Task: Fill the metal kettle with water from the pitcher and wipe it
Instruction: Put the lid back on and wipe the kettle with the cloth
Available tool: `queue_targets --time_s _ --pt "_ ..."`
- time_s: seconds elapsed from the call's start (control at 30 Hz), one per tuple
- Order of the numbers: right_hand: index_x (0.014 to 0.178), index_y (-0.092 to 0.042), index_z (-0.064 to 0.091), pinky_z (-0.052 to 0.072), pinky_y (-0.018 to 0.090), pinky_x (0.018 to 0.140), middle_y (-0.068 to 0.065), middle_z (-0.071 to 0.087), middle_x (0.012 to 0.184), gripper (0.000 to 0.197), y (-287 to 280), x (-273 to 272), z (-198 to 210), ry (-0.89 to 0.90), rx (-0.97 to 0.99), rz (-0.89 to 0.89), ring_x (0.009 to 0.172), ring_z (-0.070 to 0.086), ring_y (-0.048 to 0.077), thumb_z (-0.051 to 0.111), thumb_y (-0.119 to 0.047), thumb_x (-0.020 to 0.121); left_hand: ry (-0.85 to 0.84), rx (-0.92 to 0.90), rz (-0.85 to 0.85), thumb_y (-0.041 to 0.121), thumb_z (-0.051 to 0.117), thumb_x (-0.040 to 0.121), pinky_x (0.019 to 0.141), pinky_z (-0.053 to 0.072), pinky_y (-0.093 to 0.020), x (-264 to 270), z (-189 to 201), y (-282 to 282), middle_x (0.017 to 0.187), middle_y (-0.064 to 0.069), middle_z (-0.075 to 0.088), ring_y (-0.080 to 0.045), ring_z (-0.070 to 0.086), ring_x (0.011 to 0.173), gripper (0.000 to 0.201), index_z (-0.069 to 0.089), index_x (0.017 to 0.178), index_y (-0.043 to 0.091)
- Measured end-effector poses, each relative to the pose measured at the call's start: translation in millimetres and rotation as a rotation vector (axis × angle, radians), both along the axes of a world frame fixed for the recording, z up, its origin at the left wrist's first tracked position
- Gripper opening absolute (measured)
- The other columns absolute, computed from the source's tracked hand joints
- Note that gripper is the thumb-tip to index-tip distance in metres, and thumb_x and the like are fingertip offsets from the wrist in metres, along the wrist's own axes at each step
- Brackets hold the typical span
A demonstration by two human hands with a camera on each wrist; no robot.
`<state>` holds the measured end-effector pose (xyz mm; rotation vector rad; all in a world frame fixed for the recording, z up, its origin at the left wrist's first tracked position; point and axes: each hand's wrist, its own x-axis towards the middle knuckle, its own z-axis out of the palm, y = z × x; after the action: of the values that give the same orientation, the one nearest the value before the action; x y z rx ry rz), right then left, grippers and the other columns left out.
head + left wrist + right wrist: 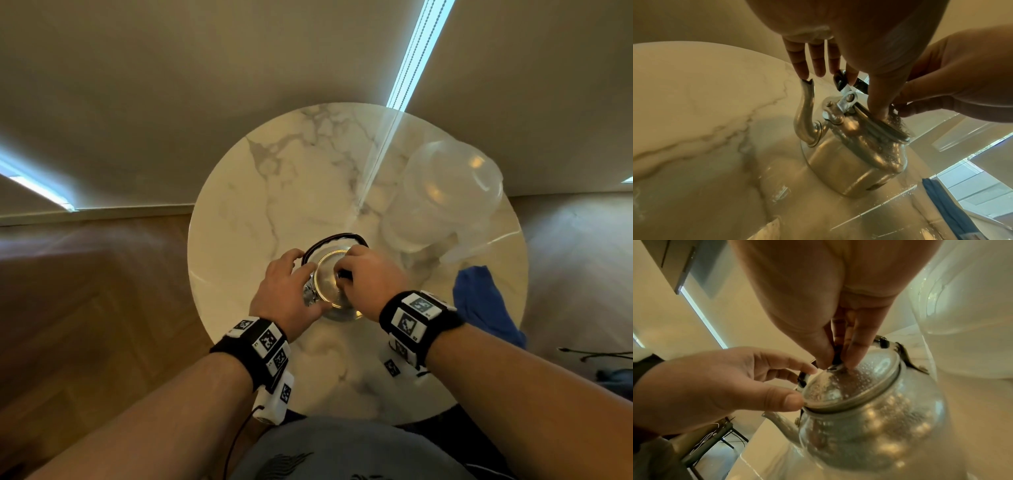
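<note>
My right hand [368,277] pinches the small black knob [837,359] of the round metal kettle [855,155]'s lid [851,382]. My left hand [286,291], fingers [800,65] loosely spread, steadies the lid's rim on the round marble surface [274,192].

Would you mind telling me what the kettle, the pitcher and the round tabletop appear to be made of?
The dull silver kettle looks like brushed metal, with soft highlights and droplets. The cloudy pitcher seems to be translucent plastic, since the table shows through. The round white tabletop looks like polished marble or an imitation, grey-veined and glossy.
</note>
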<state>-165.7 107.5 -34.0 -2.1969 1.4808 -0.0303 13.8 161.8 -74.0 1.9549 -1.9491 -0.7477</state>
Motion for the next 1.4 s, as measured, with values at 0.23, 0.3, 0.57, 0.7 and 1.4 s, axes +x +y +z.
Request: queue_targets --time_s 0.23,0.3,0.57,0.7,1.4 --pt "0.104 -0.016 0.076 0.053 0.038 0.073 0.003 0.066 0.112 0.017 3.7 -3.1 -6.0 -0.044 -0.019 0.000 0.089 0.066 0.029 0.066 -0.018 0.090 -0.023 0.030 0.022 0.057 0.074 0.066 0.093 0.053 -0.040 -6.6 -0.9 -0.5 0.146 0.010 0.034 -0.020 0.046 0.121 0.066 0.054 0.125 0.036" --pt "0.102 -0.016 0.077 0.050 0.034 0.070 0.003 0.066 0.111 0.015 4.6 -3.6 -8.7 -0.051 -0.041 -0.010 0.086 0.066 0.029 0.067 -0.018 0.090 -0.034 0.036 0.029 0.057 0.074 0.065 0.093 0.053 -0.040 -7.6 -0.6 -1.6 0.145 0.009 0.035 -0.020 0.048 0.120 0.067 0.055 0.125 0.035" --pt "0.118 -0.020 0.073 0.049 0.031 0.080 0.001 0.064 0.122 0.027 -0.2 -10.7 -4.9 -0.074 0.021 0.005 0.101 0.065 0.024 0.065 -0.024 0.093 -0.164 0.061 0.017 0.061 0.073 0.064 0.096 0.051 -0.043 -11.2 9.5 -4.8 0.146 0.004 0.041 -0.024 0.049 0.126 0.067 0.057 0.124 0.035" --pt "0.135 -0.023 0.062 0.050 0.033 0.096 -0.002 0.061 0.134 0.044 16.6 -40.3 -3.6 -0.227 0.088 -0.027 0.110 0.061 0.016 0.066 -0.028 0.091 -0.205 0.027 0.054 0.054 0.074 0.067 0.100 0.050 -0.045 -21.2 14.4 1.9 0.148 0.001 0.041 -0.026 0.043 0.132 0.061 0.058 0.121 0.031" --pt "0.124 -0.005 0.061 0.050 0.039 0.083 0.019 0.065 0.114 0.041 -0.5 -295.3 -86.5 0.000 0.342 -0.877 0.110 0.064 0.041 0.070 -0.026 0.090 -0.094 0.133 -0.236 0.043 0.052 0.084 0.087 0.048 -0.022 -145.3 -0.3 101.6 0.103 0.019 0.062 -0.006 0.056 0.102 0.021 0.065 0.099 0.036"
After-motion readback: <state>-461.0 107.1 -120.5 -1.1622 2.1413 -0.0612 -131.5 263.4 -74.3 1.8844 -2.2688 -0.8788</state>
